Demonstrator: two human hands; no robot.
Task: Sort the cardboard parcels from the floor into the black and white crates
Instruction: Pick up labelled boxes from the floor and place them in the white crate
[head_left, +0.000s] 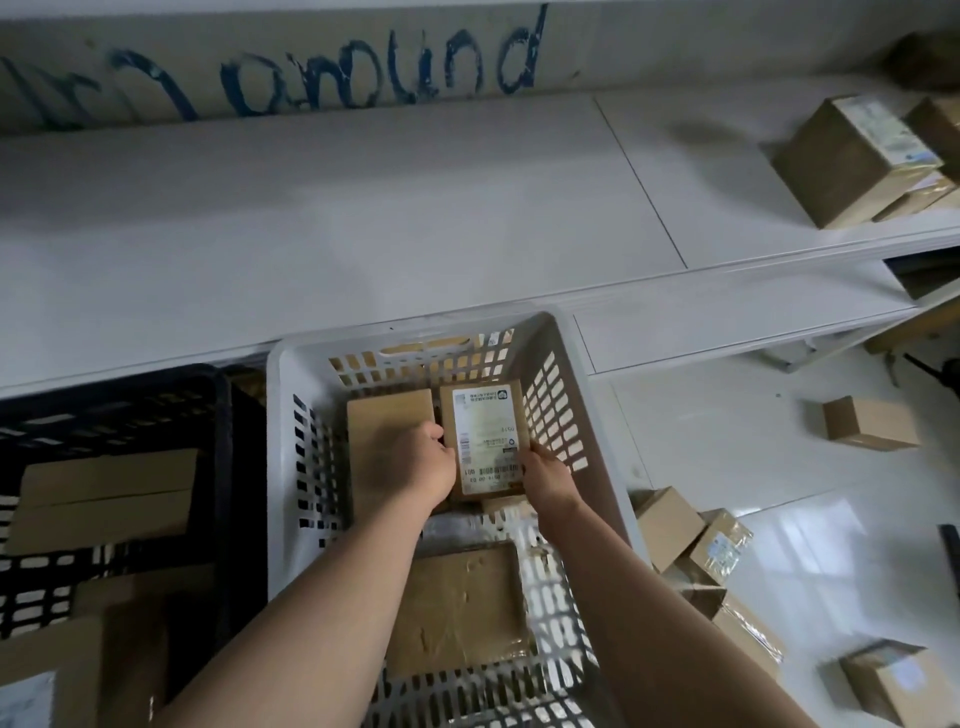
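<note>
Inside the white crate (582, 431), a flat cardboard parcel (485, 436) with a white label lies face up. My left hand (421, 462) grips its left edge and my right hand (548, 480) grips its lower right corner. A plain parcel (387, 415) lies beside it to the left, and a larger taped parcel (457, 608) sits nearer to me in the same crate. The black crate (223, 467) stands to the left and holds several flat parcels (104, 499).
A white shelf (363, 208) runs behind both crates, with boxes (852, 161) stacked at its right end. On the white floor to the right lie several loose parcels (691, 540) and a single small box (867, 423).
</note>
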